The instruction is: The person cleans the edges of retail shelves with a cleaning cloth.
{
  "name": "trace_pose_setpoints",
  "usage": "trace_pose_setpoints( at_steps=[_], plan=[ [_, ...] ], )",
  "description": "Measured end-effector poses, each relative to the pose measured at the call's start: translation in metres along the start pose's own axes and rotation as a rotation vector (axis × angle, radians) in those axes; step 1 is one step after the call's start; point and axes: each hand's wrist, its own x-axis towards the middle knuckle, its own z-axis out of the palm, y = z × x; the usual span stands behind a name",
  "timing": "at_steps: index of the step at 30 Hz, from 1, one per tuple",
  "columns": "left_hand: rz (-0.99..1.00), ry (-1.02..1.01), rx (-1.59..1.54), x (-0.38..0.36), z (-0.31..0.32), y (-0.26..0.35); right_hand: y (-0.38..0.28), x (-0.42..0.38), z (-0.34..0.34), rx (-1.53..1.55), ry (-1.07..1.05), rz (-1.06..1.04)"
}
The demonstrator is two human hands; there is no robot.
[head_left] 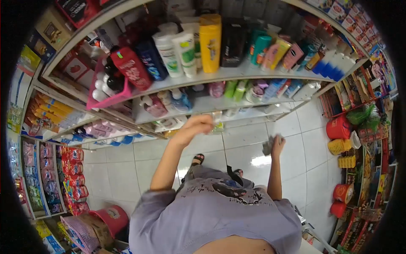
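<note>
My left hand point(196, 128) is raised in front of the lower shelves, its fingers curled together; whether something small is between them is hidden. Just beyond its fingertips is a small clear and green item point(218, 127). Low on the right, above the floor, my right hand point(277, 146) is closed on a dark grey item that looks like a cloth point(267, 148). Bottles fill the shelf ahead, among them a yellow bottle point(210, 44), a red bottle point(130, 70) and a white-green tube point(185, 55). A pink basket point(109, 99) holds white and black roll-on bottles.
A lower shelf point(203, 98) carries pump bottles and tubes. Red packs point(76, 180) hang at the left, above a pink bucket point(114, 218). Red tubs point(338, 128) and hanging goods line the right side. White floor tiles point(243, 139) lie beneath my feet.
</note>
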Motion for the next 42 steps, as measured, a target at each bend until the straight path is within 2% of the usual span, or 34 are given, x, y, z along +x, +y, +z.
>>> trace_pose_setpoints(
  at_steps=[1, 2, 4, 5, 6, 7, 8, 10, 12, 16, 18, 19, 20, 22, 26, 28, 31, 32, 34, 37, 40, 42],
  plan=[
    [-0.108, 0.253, -0.061, -0.012, -0.028, -0.018, -0.094, -0.029, 0.033, 0.476, -0.188, 0.204],
    [-0.221, 0.504, -0.127, -0.023, -0.051, -0.034, -0.105, -0.023, 0.08, -0.09, 0.124, -0.25],
    [-0.177, 0.721, -0.29, -0.041, -0.09, -0.048, -0.19, -0.057, 0.138, 0.003, 0.049, -0.702],
    [-0.13, 0.688, -0.344, -0.045, -0.11, -0.057, -0.241, -0.082, 0.159, 0.055, -0.046, -0.888],
    [-0.146, 0.649, -0.337, -0.041, -0.118, -0.054, -0.262, -0.089, 0.185, 0.15, -0.082, -1.116],
    [-0.143, 0.705, -0.391, -0.035, -0.123, -0.05, -0.289, -0.112, 0.202, 0.141, -0.151, -1.137],
    [-0.138, 0.766, -0.445, -0.028, -0.126, -0.047, -0.308, -0.127, 0.218, 0.148, -0.132, -1.256],
    [-0.112, 0.717, -0.451, -0.015, -0.133, -0.05, -0.324, -0.147, 0.25, 0.134, -0.11, -1.391],
    [-0.004, 0.538, -0.758, -0.003, -0.139, -0.053, -0.323, -0.147, 0.269, 0.076, -0.079, -1.464],
    [0.042, 0.475, -0.758, 0.014, -0.13, -0.043, -0.317, -0.127, 0.263, -0.099, -0.122, -1.631],
    [0.025, 0.475, -0.774, 0.017, -0.13, -0.045, -0.312, -0.111, 0.255, -0.155, -0.104, -1.663],
    [0.005, 0.555, -0.756, 0.018, -0.13, -0.046, -0.308, -0.103, 0.25, -0.195, -0.103, -1.703],
    [-0.014, 0.637, -0.736, 0.019, -0.131, -0.047, -0.303, -0.094, 0.242, -0.208, -0.098, -1.695],
    [0.003, 0.637, -0.694, 0.022, -0.131, -0.054, -0.294, -0.072, 0.225, -0.174, -0.074, -1.596],
    [0.086, 0.686, -0.586, 0.028, -0.124, -0.061, -0.282, -0.027, 0.193, -0.173, -0.053, -1.579],
    [0.166, 0.792, -0.55, 0.032, -0.121, -0.062, -0.279, -0.01, 0.174, -0.191, -0.046, -1.586],
    [0.201, 0.831, -0.532, 0.039, -0.116, -0.066, -0.266, 0.025, 0.147, -0.239, -0.029, -1.422],
    [0.228, 0.846, -0.522, 0.042, -0.116, -0.068, -0.26, 0.038, 0.139, -0.236, -0.018, -1.426],
    [0.257, 0.884, -0.508, 0.045, -0.117, -0.075, -0.25, 0.061, 0.121, -0.211, 0.111, -1.265],
    [0.252, 0.94, -0.496, 0.05, -0.114, -0.077, -0.244, 0.096, 0.093, -0.17, 0.223, -1.163],
    [0.257, 0.959, -0.474, 0.058, -0.104, -0.066, -0.241, 0.137, 0.068, -0.142, 0.272, -1.113],
    [0.318, 1.055, -0.473, 0.064, -0.102, -0.07, -0.24, 0.163, 0.051, -0.176, 0.31, -1.118]
  ],
)
